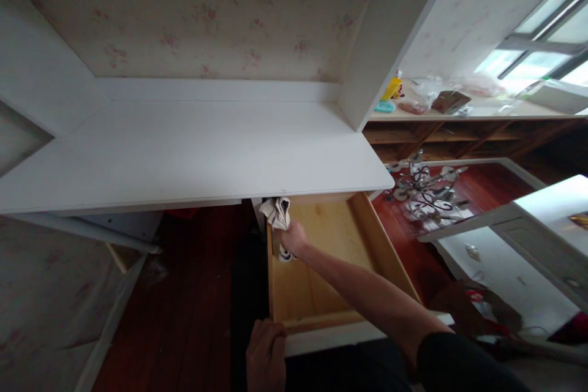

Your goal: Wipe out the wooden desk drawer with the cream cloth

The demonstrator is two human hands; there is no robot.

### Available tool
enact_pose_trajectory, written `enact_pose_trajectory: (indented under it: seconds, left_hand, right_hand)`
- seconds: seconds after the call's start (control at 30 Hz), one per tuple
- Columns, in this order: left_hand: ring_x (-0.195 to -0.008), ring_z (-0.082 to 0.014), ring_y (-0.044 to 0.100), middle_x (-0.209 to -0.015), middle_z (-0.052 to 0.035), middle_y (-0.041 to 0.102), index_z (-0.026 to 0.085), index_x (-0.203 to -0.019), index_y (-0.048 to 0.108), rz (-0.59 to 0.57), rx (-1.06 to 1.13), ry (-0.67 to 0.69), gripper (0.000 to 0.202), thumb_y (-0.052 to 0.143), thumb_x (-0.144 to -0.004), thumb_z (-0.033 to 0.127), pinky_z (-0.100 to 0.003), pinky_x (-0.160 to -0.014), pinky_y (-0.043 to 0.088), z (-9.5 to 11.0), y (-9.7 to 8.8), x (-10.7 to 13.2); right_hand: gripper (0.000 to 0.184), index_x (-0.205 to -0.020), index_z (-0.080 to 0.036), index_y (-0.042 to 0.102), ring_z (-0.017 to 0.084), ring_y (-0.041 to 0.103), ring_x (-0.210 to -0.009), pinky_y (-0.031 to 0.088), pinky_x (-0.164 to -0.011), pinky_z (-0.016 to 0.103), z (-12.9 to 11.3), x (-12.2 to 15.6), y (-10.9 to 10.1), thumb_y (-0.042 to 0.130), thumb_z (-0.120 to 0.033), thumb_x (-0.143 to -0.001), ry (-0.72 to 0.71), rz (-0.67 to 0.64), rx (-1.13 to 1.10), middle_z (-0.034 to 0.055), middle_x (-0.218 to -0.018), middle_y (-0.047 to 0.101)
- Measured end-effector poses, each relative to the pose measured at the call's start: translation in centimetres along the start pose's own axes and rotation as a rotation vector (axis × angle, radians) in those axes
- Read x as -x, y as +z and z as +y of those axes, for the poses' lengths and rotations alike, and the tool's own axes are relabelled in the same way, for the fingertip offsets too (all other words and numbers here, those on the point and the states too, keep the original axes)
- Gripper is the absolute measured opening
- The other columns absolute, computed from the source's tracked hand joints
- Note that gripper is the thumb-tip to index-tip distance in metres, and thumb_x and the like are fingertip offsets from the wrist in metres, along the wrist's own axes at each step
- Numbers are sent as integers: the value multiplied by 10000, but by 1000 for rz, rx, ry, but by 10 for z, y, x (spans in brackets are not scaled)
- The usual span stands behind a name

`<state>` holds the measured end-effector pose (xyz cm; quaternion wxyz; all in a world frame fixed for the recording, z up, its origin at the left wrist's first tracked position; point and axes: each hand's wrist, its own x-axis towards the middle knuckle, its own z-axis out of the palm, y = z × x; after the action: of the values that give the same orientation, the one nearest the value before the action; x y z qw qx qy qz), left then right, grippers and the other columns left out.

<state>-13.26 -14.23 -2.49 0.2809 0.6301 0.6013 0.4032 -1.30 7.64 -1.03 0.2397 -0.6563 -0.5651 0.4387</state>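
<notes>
A wooden drawer (331, 257) with a white front is pulled out from under the white desk top (229, 147). My right hand (293, 239) reaches into it and is closed around a pale cloth (275, 213) with dark marks. The cloth touches the drawer's left side wall near the back, and a lower fold of it hangs below my fingers. At the drawer's front left corner, my left hand (266, 352) has its fingers curled over the edge, gripping it.
A side panel (395, 30) rises from the desk's right end. Beyond lie a chandelier (427, 187) on the red floor, a low wooden shelf unit (459, 135) with bags and a box on top, and a white cabinet (533, 245) at right.
</notes>
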Motion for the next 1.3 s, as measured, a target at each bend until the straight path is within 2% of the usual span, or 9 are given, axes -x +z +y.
enact_pose_trajectory:
  seconds: [0.1, 0.23, 0.37, 0.5, 0.67, 0.8, 0.97, 1.17, 1.3]
  left_hand:
    - [-640, -126, 537, -643, 20, 584, 226, -659, 595, 29, -9, -2, 292, 419, -887, 177, -242, -669, 411, 3, 3, 1]
    - [-626, -135, 514, -616, 8, 557, 217, -618, 562, 111, 5, -32, 328, 390, -895, 191, -256, -663, 405, 7, 8, 2]
    - [-598, -131, 497, -601, 11, 553, 215, -621, 561, 131, 18, 2, 338, 386, -910, 219, -258, -650, 399, 6, 10, 1]
    - [-582, -133, 498, -589, 8, 558, 216, -621, 563, 149, 14, 18, 364, 381, -932, 275, -254, -621, 406, 7, 9, -1]
    - [-593, -134, 516, -596, 1, 581, 224, -615, 583, 141, -4, 13, 382, 386, -935, 291, -259, -621, 412, 8, 8, -1]
    - [-614, -142, 539, -626, -9, 615, 229, -613, 594, 138, -5, 26, 398, 381, -937, 322, -267, -638, 429, 9, 7, 0]
    - [-610, -136, 534, -609, -3, 585, 228, -618, 596, 128, 11, -35, 399, 380, -936, 332, -245, -613, 432, 13, 6, -2]
    - [-617, -132, 540, -617, 2, 582, 224, -626, 606, 124, 11, -75, 346, 412, -907, 284, -236, -628, 441, 16, 5, -3]
    - [-624, -130, 560, -623, 5, 589, 221, -618, 617, 73, -15, -80, 312, 441, -874, 238, -228, -626, 449, 11, 2, -1]
  right_hand:
    - [450, -1238, -209, 591, 241, 567, -1154, 444, -954, 325, 17, 23, -16, 556, -162, -792, -399, 30, 189, 79, -1240, 630]
    - [538, -1395, -234, 446, 218, 343, -1365, 243, -1150, 422, 33, 21, -33, 507, -121, -873, -1056, -9, 588, 49, -1483, 405]
    - [450, -1376, -276, 465, 207, 323, -1376, 214, -1164, 456, 41, -15, -41, 420, -111, -959, -1225, 33, 842, -5, -1489, 394]
    - [434, -1356, -306, 484, 218, 339, -1365, 228, -1156, 465, 49, -40, -52, 434, -124, -966, -1144, -10, 936, -27, -1483, 403]
    - [392, -1250, -325, 580, 202, 406, -1316, 242, -1138, 483, 70, -42, -74, 485, -110, -936, -931, -138, 970, 3, -1356, 552]
    - [338, -1233, -256, 596, 229, 449, -1263, 251, -1114, 502, 81, -43, -95, 449, -144, -950, -852, -118, 1060, 61, -1323, 573]
    - [334, -1124, -163, 650, 221, 526, -1118, 189, -1123, 419, 80, -43, -128, 355, -152, -966, -705, -118, 1224, 106, -1157, 652]
    - [290, -959, -76, 709, 282, 577, -1000, 263, -1039, 437, 90, -37, -177, 431, -94, -880, -496, -91, 1289, 180, -942, 696]
    - [258, -887, -68, 726, 307, 595, -994, 295, -996, 458, 91, -29, -189, 472, -80, -846, -345, -69, 1296, 212, -931, 697]
